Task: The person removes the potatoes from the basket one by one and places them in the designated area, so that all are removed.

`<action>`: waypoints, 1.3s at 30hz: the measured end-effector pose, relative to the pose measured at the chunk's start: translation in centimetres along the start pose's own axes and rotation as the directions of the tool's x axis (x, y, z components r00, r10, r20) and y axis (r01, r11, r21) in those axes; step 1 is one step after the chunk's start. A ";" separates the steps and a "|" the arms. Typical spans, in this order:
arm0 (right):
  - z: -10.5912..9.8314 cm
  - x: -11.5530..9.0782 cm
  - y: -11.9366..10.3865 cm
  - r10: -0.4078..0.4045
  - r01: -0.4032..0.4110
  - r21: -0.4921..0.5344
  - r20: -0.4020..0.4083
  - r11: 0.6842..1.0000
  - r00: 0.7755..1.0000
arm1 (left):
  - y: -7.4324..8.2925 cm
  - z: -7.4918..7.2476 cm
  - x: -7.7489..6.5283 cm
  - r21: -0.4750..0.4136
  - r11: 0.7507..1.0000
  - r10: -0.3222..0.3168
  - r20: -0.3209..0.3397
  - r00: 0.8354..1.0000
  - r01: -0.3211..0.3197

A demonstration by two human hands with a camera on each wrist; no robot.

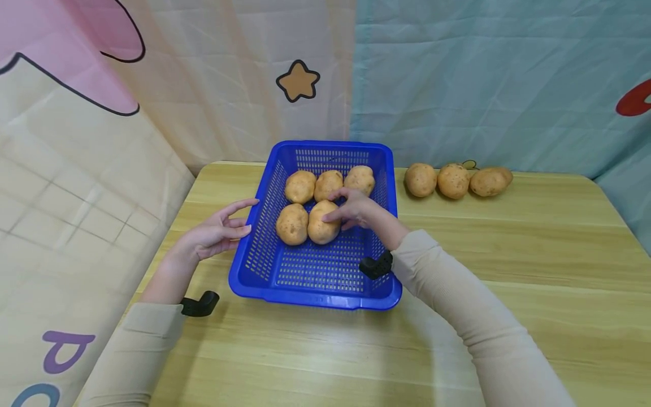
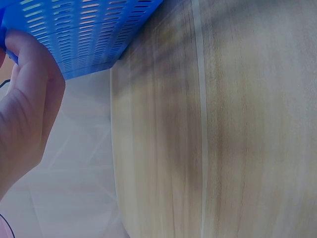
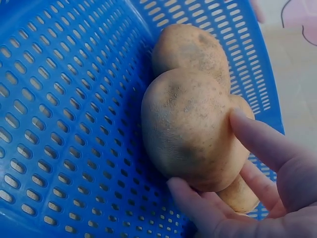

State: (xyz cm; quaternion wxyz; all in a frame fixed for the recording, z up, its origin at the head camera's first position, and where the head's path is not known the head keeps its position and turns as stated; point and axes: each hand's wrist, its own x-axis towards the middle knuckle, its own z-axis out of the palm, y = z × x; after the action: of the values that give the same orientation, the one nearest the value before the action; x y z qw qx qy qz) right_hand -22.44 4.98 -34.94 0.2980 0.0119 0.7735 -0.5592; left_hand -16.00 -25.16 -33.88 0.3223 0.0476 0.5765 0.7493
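Observation:
A blue plastic basket point(image 1: 320, 299) with slotted sides stands on the table, several potatoes lying inside in two rows. At its left rim my left hand point(image 1: 216, 233) holds the edge with thumb and fingers; the left wrist view shows the hand point(image 2: 29, 94) against the basket wall point(image 2: 84, 34). My right hand point(image 1: 356, 209) reaches into the basket and grips the front-row potato point(image 1: 323, 223) nearest it. Close up, the right hand's thumb and fingers point(image 3: 265, 141) sit on either side of that potato point(image 3: 193, 129). Another potato point(image 1: 292, 224) lies just left of it.
Three more potatoes, one of them round point(image 1: 420, 180), stand in a line at the back of the wooden table point(image 1: 483, 249), right of the basket. A printed curtain point(image 1: 244, 85) hangs behind the table and along its left side.

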 end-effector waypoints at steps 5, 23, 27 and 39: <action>-0.1 -0.1 -0.1 -0.049 0.050 -0.054 0.024 0.997 0.999 | 0.1 0.0 0.0 0.008 1.000 0.006 0.008 1.000 -0.006; -0.1 -0.3 0.0 -0.132 0.136 -0.123 0.042 0.983 0.990 | 0.1 0.0 -0.1 0.000 1.000 0.004 -0.003 1.000 -0.004; -0.2 -0.3 0.0 -0.139 0.144 -0.122 0.049 0.982 0.989 | 0.1 -0.1 -0.1 0.001 1.000 0.008 0.002 1.000 -0.008; -0.7 -0.5 -0.2 -0.135 0.142 -0.073 0.103 0.987 0.986 | 0.0 0.1 -0.1 0.011 1.000 0.004 -0.005 1.000 -0.004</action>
State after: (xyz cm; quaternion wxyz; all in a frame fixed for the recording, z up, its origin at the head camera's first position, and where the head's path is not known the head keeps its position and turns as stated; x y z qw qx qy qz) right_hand -22.36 5.64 -34.37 0.2959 -0.0812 0.7789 -0.5469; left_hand -15.88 -25.09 -33.78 0.3193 0.0487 0.5815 0.7467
